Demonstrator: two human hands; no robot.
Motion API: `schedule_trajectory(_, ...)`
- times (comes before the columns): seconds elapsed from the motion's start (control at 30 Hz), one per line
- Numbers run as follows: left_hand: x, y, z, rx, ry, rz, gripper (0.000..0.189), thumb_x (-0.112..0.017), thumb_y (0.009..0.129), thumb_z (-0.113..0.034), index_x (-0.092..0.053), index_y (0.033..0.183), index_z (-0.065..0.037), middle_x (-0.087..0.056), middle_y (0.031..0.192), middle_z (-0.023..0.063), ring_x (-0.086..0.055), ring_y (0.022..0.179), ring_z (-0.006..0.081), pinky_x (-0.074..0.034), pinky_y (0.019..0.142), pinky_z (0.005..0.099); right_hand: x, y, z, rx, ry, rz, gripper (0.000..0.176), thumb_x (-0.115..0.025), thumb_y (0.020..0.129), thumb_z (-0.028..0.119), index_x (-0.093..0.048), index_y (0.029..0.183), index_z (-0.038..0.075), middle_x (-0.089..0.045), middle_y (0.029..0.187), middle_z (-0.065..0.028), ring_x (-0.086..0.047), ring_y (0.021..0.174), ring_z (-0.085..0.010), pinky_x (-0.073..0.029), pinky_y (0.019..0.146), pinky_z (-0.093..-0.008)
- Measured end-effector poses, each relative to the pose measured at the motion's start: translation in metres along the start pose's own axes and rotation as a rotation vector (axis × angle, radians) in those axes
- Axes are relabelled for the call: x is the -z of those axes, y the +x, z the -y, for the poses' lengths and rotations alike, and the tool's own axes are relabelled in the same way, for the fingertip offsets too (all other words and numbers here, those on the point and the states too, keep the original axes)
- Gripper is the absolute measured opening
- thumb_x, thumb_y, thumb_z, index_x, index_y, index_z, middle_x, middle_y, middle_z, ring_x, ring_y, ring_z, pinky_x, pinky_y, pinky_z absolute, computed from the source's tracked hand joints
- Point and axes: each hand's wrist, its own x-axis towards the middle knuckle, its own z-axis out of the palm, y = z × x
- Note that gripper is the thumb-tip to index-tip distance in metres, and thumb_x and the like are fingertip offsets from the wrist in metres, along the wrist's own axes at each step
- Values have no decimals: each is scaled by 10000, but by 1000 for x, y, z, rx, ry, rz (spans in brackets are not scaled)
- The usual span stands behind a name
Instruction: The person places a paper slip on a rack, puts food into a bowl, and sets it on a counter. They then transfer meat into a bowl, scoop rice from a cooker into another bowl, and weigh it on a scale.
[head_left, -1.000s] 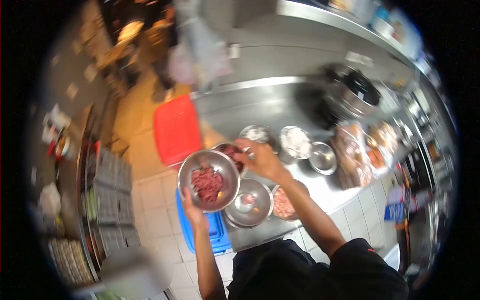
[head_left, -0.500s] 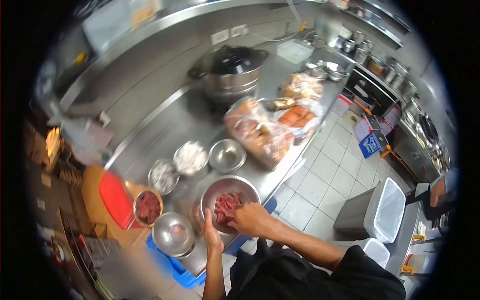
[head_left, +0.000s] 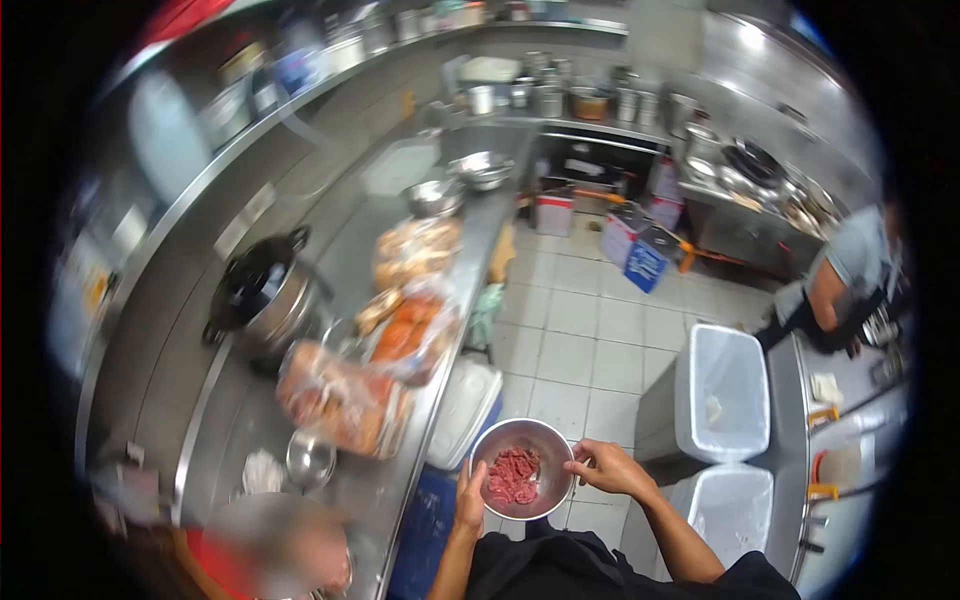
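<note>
A round metal bowl point(head_left: 560, 491) with raw red meat pieces point(head_left: 513, 476) in it is in front of my body, beyond the counter's edge and above the floor. My left hand point(head_left: 470, 497) grips its left side, with the fingers partly hidden below the rim. On the right rim, my right hand point(head_left: 610, 469) pinches the edge between thumb and fingers. Neither hand is in the meat. The bowl looks roughly level.
On the steel counter point(head_left: 365, 510) are clear bags of food point(head_left: 340, 400), a lidded pot point(head_left: 270, 290) and a small metal bowl point(head_left: 311, 457). Lined bins point(head_left: 728, 385) stand to the right. Another person point(head_left: 845, 275) is at far right. A blurred patch covers the lower left.
The bowl has left the counter and is now in both my hands. My right hand has come out of the meat onto the rim. The view has swung right.
</note>
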Motion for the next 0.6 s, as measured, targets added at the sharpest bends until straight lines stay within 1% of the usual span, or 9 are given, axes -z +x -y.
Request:
schedule_trajectory(0.17,-58,77,14,131,163,315,509,-538,979,-242,-443,1389,44,-529,1365,146,-521,1243,236,-395,1057,347,20,-21,-63,-122,436,-274,224,-672,874,216,-566,912,23,-688,812,-104,-695,673,-171,-537,610,-299)
schedule_trajectory(0.23,-98,100,7,238,170,465,448,-516,982,-210,-484,1369,13,-557,1334,124,-545,1214,233,-404,1049,351,9,-26,-88,-53,276,-534,186,-659,914,190,-535,915,51,-657,776,-58,-657,680,-122,-513,591,-272)
schedule_trajectory(0.3,-130,136,24,323,273,608,476,-522,988,-264,-480,1371,16,-558,1333,122,-521,1242,233,-398,1052,352,18,-42,-99,-234,486,-602,182,-658,911,184,-539,915,46,-652,774,-57,-649,661,-123,-507,581,-274)
schedule_trajectory(0.33,-144,155,43,385,363,734,496,-518,993,-299,-460,1395,-15,-534,1359,126,-495,1269,234,-393,1054,370,19,-41,-106,-336,668,-543,178,-658,909,178,-543,915,42,-646,772,-57,-642,643,-125,-502,571,-276)
schedule_trajectory(0.4,-182,182,45,465,545,834,553,-492,1005,-420,-388,1467,-135,-454,1438,129,-420,1328,256,-382,1050,449,7,-46,-127,-321,759,-743,198,-656,890,190,-538,851,36,-622,719,-59,-614,577,-129,-487,514,-294)
schedule_trajectory(0.43,-188,217,43,469,642,927,580,-470,1002,-487,-348,1487,-194,-449,1434,121,-508,1241,287,-428,992,479,-8,-41,-146,-373,736,-805,185,-670,875,157,-538,844,32,-609,725,-55,-607,579,-123,-481,506,-278)
schedule_trajectory(0.47,-208,247,35,446,518,867,594,-423,1006,-525,-329,1486,-188,-485,1389,120,-590,1145,285,-489,912,461,-15,-38,-162,-418,805,-872,154,-681,851,113,-552,858,29,-613,735,-55,-609,588,-128,-484,511,-270)
schedule_trajectory(0.57,-245,424,30,213,184,593,806,-447,917,-689,-264,1526,-193,-451,1427,166,-573,1158,309,-499,888,450,-24,-29,-218,-475,938,-1083,157,-615,834,-24,-474,851,45,-600,728,-68,-641,564,-183,-546,463,-318)
schedule_trajectory(0.6,-264,486,25,307,34,436,945,-485,844,-764,-266,1519,-141,-442,1419,215,-568,1146,308,-502,869,445,-37,-48,-252,-555,741,-1098,97,-616,870,69,-534,906,32,-590,771,-54,-596,635,-172,-509,533,-304)
